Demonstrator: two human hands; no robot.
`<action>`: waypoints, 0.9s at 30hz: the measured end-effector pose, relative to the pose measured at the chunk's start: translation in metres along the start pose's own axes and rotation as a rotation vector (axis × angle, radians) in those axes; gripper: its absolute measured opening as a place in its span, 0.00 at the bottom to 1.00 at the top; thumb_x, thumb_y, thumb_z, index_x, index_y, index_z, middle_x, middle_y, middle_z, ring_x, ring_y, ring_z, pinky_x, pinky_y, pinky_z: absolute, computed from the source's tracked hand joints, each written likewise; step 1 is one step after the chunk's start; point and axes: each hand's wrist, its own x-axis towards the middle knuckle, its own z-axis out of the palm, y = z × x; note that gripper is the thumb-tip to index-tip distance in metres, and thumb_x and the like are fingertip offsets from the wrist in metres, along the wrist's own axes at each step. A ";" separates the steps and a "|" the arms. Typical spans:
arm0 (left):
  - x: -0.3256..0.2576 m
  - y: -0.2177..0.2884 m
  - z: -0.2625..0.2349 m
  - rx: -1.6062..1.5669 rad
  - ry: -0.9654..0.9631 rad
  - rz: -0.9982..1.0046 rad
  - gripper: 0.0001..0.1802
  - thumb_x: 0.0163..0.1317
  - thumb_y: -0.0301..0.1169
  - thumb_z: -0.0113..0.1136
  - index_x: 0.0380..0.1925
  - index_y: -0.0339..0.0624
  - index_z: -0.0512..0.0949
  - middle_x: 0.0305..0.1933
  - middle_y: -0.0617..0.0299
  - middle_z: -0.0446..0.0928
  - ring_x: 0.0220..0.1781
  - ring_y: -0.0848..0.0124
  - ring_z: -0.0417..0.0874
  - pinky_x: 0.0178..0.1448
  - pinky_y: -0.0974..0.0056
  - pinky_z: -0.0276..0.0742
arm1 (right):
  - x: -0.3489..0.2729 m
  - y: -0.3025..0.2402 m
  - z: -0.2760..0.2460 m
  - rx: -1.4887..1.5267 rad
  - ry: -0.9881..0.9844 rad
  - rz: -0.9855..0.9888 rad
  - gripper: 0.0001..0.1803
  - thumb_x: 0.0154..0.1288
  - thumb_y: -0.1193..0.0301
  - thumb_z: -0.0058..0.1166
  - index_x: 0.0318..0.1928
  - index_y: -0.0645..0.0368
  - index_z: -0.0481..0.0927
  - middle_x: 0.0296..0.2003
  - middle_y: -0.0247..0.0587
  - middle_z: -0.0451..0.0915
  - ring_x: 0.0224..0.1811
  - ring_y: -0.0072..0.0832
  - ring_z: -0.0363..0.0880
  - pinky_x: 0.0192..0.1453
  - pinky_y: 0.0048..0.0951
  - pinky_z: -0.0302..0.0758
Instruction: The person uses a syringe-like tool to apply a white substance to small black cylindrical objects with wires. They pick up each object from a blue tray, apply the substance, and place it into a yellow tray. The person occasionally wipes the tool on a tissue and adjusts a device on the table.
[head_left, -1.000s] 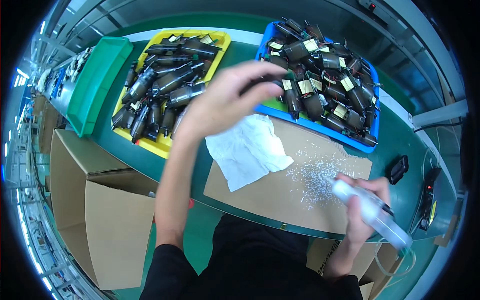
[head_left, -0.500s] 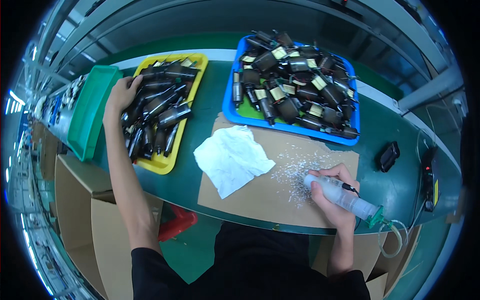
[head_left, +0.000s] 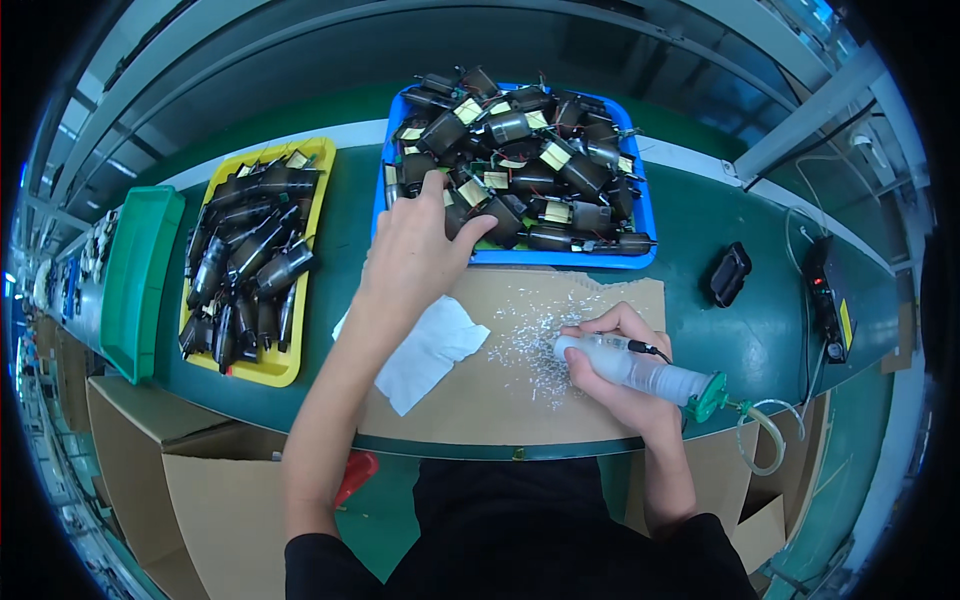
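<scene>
At a green bench [head_left: 350, 220], a person's left hand [head_left: 418, 245], thumb and forefinger parted, was over smooth, dark cylindrical motors [head_left: 585, 172] heaped past counting in one blue plastic tray [head_left: 560, 260]; contact could not be told. The right hand [head_left: 620, 390] gripped one green-capped translucent plastic syringe [head_left: 650, 376], its tip above one flat brown cardboard sheet [head_left: 480, 415] strewn with silvery flecks [head_left: 535, 345] and bearing one crumpled white cloth [head_left: 425, 360].

Half a second ago the left hand [head_left: 418, 245] was at the dark motors in the yellow tray [head_left: 323, 190], left of the blue tray [head_left: 590, 263]; now it is over the blue tray's near left part, thumb and forefinger spread. The left forearm [head_left: 350, 370] has swung right with it, covering part of the white cloth [head_left: 430, 345] on the near side of the blue tray.
</scene>
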 end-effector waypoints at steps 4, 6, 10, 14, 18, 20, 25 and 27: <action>0.002 0.004 0.001 -0.061 0.064 0.036 0.32 0.49 0.36 0.68 0.53 0.36 0.67 0.21 0.53 0.77 0.23 0.57 0.80 0.33 0.58 0.75 | 0.001 -0.004 -0.003 -0.006 -0.023 0.001 0.12 0.51 0.76 0.63 0.34 0.62 0.73 0.34 0.42 0.83 0.37 0.26 0.83 0.42 0.24 0.78; 0.001 0.003 -0.016 -0.090 -0.012 -0.044 0.38 0.48 0.33 0.69 0.58 0.38 0.62 0.22 0.55 0.75 0.24 0.65 0.79 0.32 0.63 0.75 | 0.003 -0.007 -0.005 0.001 -0.046 0.017 0.11 0.51 0.78 0.63 0.34 0.63 0.73 0.34 0.44 0.83 0.39 0.26 0.83 0.44 0.24 0.78; -0.011 -0.007 -0.040 -0.554 -0.059 -0.202 0.34 0.55 0.28 0.63 0.59 0.31 0.59 0.29 0.59 0.77 0.32 0.73 0.82 0.35 0.70 0.77 | 0.004 -0.009 -0.008 0.001 -0.031 0.025 0.11 0.51 0.77 0.63 0.34 0.63 0.73 0.34 0.43 0.84 0.38 0.26 0.83 0.44 0.24 0.77; -0.012 -0.014 -0.031 -1.131 -0.168 -0.004 0.22 0.63 0.29 0.54 0.55 0.30 0.65 0.40 0.56 0.77 0.40 0.69 0.82 0.44 0.68 0.77 | 0.009 -0.007 -0.005 0.026 0.062 -0.029 0.13 0.51 0.73 0.64 0.35 0.61 0.74 0.31 0.39 0.84 0.31 0.22 0.83 0.36 0.22 0.77; -0.009 0.006 -0.015 -1.344 -0.257 0.095 0.22 0.63 0.26 0.51 0.56 0.33 0.64 0.43 0.56 0.75 0.42 0.69 0.79 0.41 0.70 0.74 | 0.020 -0.015 -0.011 -0.020 0.165 -0.174 0.13 0.50 0.76 0.64 0.34 0.62 0.74 0.32 0.41 0.84 0.32 0.22 0.83 0.36 0.20 0.77; -0.006 0.012 -0.005 -1.364 -0.332 0.170 0.25 0.64 0.30 0.50 0.60 0.34 0.61 0.43 0.57 0.73 0.43 0.71 0.78 0.40 0.69 0.74 | 0.022 -0.026 -0.016 0.051 0.200 -0.165 0.13 0.50 0.77 0.63 0.35 0.66 0.72 0.33 0.48 0.83 0.36 0.25 0.83 0.40 0.22 0.77; -0.014 0.019 0.015 -1.732 -0.586 0.177 0.39 0.67 0.53 0.42 0.66 0.33 0.51 0.46 0.58 0.69 0.44 0.74 0.72 0.40 0.67 0.71 | 0.022 -0.051 -0.021 0.211 0.322 -0.269 0.16 0.53 0.76 0.61 0.38 0.68 0.68 0.36 0.60 0.80 0.43 0.36 0.82 0.45 0.27 0.78; -0.018 0.022 0.016 -1.762 -0.705 0.187 0.41 0.65 0.55 0.43 0.66 0.32 0.51 0.45 0.59 0.70 0.42 0.74 0.72 0.40 0.67 0.70 | 0.021 -0.055 -0.022 0.287 0.324 -0.309 0.19 0.54 0.73 0.61 0.39 0.69 0.65 0.37 0.64 0.79 0.45 0.43 0.81 0.48 0.34 0.78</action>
